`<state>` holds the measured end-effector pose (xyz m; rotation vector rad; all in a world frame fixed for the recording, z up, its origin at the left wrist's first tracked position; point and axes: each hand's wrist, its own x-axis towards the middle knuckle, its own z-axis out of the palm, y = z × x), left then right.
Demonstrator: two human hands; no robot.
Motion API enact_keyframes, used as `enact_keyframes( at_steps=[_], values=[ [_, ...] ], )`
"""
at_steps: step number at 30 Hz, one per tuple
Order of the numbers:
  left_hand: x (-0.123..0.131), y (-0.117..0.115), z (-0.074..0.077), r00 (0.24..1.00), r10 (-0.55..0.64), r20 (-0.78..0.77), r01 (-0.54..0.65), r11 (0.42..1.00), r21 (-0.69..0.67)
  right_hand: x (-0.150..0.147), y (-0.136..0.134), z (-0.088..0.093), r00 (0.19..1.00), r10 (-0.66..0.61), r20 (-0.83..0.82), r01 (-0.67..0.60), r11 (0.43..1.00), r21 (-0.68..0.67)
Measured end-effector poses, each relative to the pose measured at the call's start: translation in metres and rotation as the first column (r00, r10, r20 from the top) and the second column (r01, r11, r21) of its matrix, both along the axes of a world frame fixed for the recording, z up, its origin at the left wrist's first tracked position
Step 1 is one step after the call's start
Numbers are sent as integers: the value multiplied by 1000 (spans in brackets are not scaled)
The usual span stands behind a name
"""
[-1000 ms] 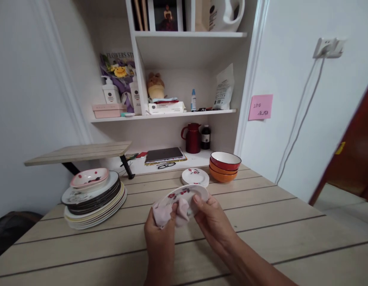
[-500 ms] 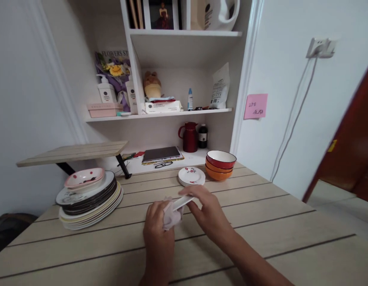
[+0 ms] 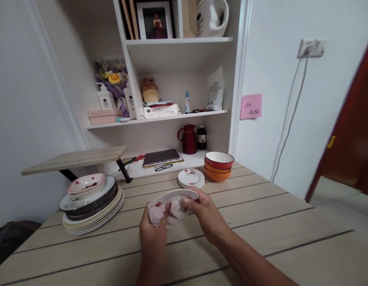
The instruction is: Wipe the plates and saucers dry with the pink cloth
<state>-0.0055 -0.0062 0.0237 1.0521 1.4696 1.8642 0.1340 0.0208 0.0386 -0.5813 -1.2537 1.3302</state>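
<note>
White built-in shelving over a wood-look bench, in soft, dim light.
The shelving unit (image 3: 179, 41) fills the recess at twelve o'clock, its left compartment in shade. The bench (image 3: 97, 258) spreads across six, its pale top crossed by dark lines; a small raised shelf (image 3: 79, 157) on black legs (image 3: 123, 171) stands at nine. A plain left wall (image 3: 17, 99) rises at ten. The bluish-white right wall (image 3: 276, 71) bears a double socket (image 3: 310, 47) at two, its cable (image 3: 293, 111) hanging towards three. There, a reddish-brown panel (image 3: 351, 139) slants above pale floor tiles (image 3: 340, 196).
</note>
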Motion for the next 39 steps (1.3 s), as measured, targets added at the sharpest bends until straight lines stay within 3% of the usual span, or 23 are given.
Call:
enact_keyframes(
  at_steps=[5,8,11,13,15,17,20,23,27,32,35,39],
  values=[
    [14,0,-3,976,-25,216,27,1000,-4,-11,-6,0,940,64,-334,-129,976,-174],
    [17,0,-5,958,-87,272,82,996,31,-16,-6,-2,900,112,-421,-213,956,-202],
    [14,1,-8,967,-78,241,75,997,23,-15,-2,-6,943,126,-309,-195,959,-204],
    [10,1,-10,995,-58,84,55,998,37,-10,2,-8,992,35,-119,-56,981,-185],
    [5,0,-12,980,-26,-197,52,991,127,-3,5,-8,985,-140,103,145,988,-51],
    [1,0,-13,883,56,-466,71,965,250,4,7,-6,910,-310,275,257,943,211],
    [-5,0,-13,726,189,-661,100,922,373,8,5,-2,776,-456,436,176,820,544],
    [-8,1,-13,663,220,-716,132,907,401,10,4,1,725,-482,493,99,780,617],
    [-8,0,-10,745,168,-645,128,914,386,11,7,0,819,-330,470,41,850,525],
    [-5,-3,-2,934,71,-351,20,969,248,3,9,-9,968,-26,252,-24,981,192],
    [-1,-1,0,994,34,-100,-21,992,124,-4,5,-11,998,44,37,-45,999,31],
    [7,1,-2,996,10,92,-16,998,66,-12,-2,-8,967,78,-242,-116,982,-147]
  ],
)
